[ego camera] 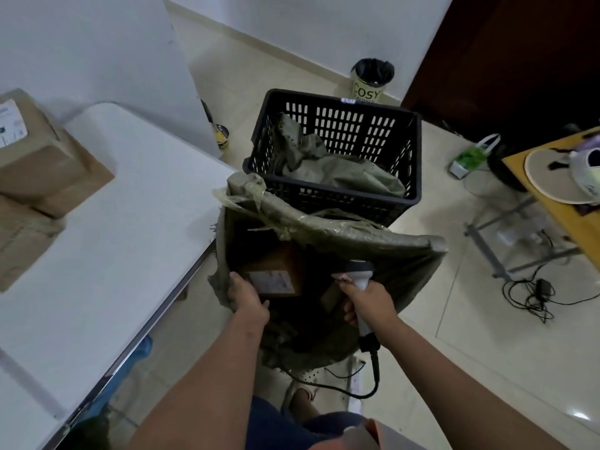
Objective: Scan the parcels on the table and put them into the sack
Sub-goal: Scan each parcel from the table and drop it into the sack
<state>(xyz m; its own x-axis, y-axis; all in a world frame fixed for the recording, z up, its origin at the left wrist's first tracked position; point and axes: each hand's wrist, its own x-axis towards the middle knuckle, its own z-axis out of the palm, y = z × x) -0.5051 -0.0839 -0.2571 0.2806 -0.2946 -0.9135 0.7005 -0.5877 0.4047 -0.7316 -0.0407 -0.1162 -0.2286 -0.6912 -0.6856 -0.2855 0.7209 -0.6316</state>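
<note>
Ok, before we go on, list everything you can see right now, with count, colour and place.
sack: one, grey-green, open on the floor beside the table
parcel in sack: one, brown with a white label, at the left hand
parcels on table: at least two, brown cardboard, stacked at the far left
table: one, white, left
crate: one, black, slotted, behind the sack, holding crumpled grey-green sacking
bin: one, yellowish with a black liner, by the far wall
desk: one, yellow-topped, right edge
cables: black, on the floor, right
scanner: one, white and grey, black cord, over the sack
left hand: at the parcel in the sack; grip unclear
right hand: grips the scanner
</note>
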